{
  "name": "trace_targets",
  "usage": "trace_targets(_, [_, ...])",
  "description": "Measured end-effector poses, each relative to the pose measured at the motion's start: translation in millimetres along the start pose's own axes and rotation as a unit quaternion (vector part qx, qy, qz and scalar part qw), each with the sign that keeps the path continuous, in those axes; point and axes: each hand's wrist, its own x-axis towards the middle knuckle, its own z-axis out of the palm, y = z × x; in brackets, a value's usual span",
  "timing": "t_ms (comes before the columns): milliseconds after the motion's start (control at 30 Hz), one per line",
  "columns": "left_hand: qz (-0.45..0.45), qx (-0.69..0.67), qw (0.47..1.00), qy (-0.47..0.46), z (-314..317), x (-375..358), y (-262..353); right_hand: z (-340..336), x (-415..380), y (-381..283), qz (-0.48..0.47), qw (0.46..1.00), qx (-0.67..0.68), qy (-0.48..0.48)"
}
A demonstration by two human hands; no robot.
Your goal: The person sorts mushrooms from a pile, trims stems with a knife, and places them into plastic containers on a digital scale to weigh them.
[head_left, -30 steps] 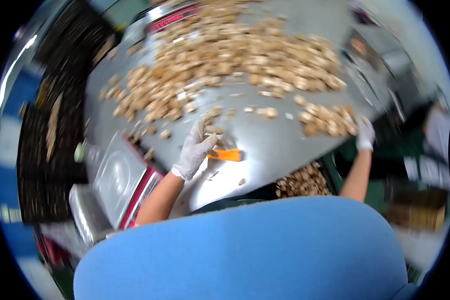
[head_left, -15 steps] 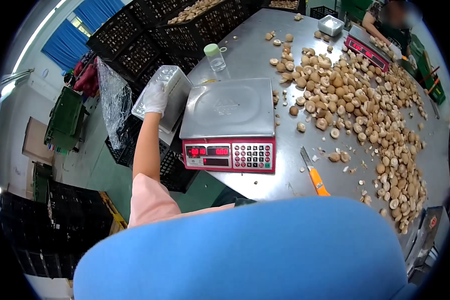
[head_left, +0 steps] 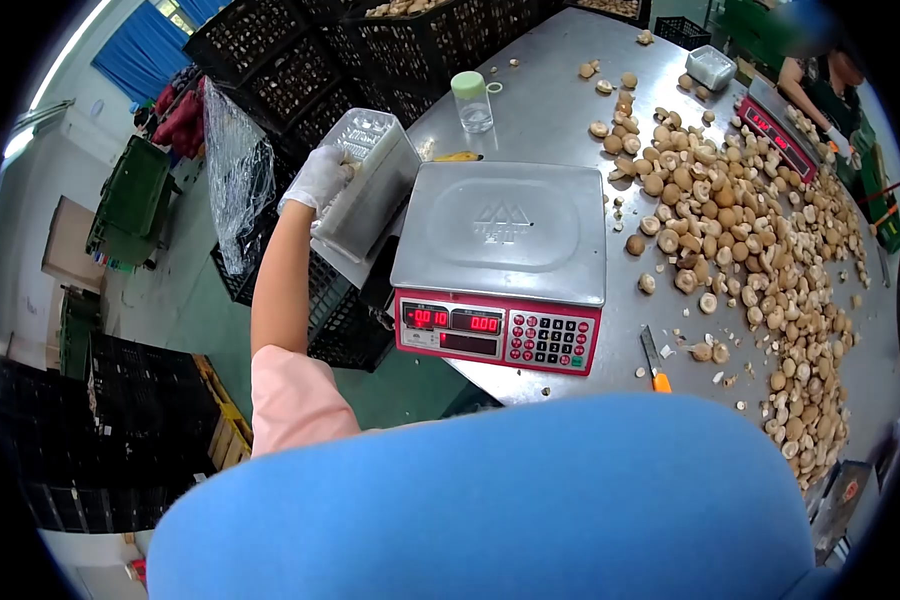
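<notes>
1. Plastic trays (head_left: 370, 185), a clear nested stack, stand tilted at the left edge of the steel table (head_left: 560, 110), just beside the scale (head_left: 500, 265).
2. Left hand (head_left: 317, 180), gloved in white, has its fingers closed around the stack's near upper edge; the right hand is out of view.
3. Scale platform is bare; its red display panel faces the person.
4. Mushrooms (head_left: 740, 220) lie loose in a broad heap to the right of the scale, with an orange-handled knife (head_left: 654, 362) near the table's front edge.
5. Step in hand, as judged: taking a tray from the stack.
6. Next move likely calls for separating one tray from its nested neighbours and setting it flat on the platform.
</notes>
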Motion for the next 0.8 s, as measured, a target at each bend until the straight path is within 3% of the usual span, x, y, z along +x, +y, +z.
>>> trace_targets(233, [0.016, 0.040, 0.999, -0.028, -5, -6, 19, 1, -4, 7, 0.057, 0.998, -0.025, -0.021])
trace_targets(367, [0.136, 0.162, 0.977, 0.015, -5, -9, 20, 0, 5, -14, 0.068, 0.997, -0.034, -0.014])
trace_targets(400, [0.159, 0.183, 0.970, -0.001, -6, -6, 13, -4, 15, -33, 0.088, 0.992, -0.064, -0.059])
trace_targets(467, [0.157, 0.194, 0.967, 0.058, 4, 9, -18, -7, 15, -28, 0.057, 0.995, -0.065, -0.047])
trace_targets(500, [0.161, 0.183, 0.963, 0.115, 2, 2, -7, 0, 5, -11, -0.005, 0.999, -0.035, 0.007])
trace_targets(533, [0.201, 0.166, 0.947, 0.189, 2, -6, 9, 0, 3, -9, 0.007, 0.999, -0.038, 0.012])
trace_targets(600, [0.186, 0.139, 0.949, 0.215, -3, -42, 79, 2, 3, -13, 0.032, 0.998, -0.052, 0.029])
trace_targets(633, [0.257, 0.079, 0.932, 0.243, 6, -59, 104, 2, 3, -13, 0.017, 0.999, -0.037, 0.028])
trace_targets(667, [0.274, 0.051, 0.941, 0.193, 16, -77, 126, 1, 3, -14, 0.000, 0.999, -0.020, 0.025])
trace_targets(733, [0.403, 0.145, 0.876, 0.223, 64, -90, 124, -2, 5, -23, 0.030, 0.999, -0.026, 0.020])
trace_targets(767, [0.427, 0.171, 0.869, 0.181, 80, -104, 135, -3, 6, -26, 0.051, 0.998, -0.020, 0.009])
trace_targets(800, [0.401, 0.149, 0.900, 0.083, 92, -116, 145, -4, 6, -26, 0.064, 0.998, -0.014, 0.001])
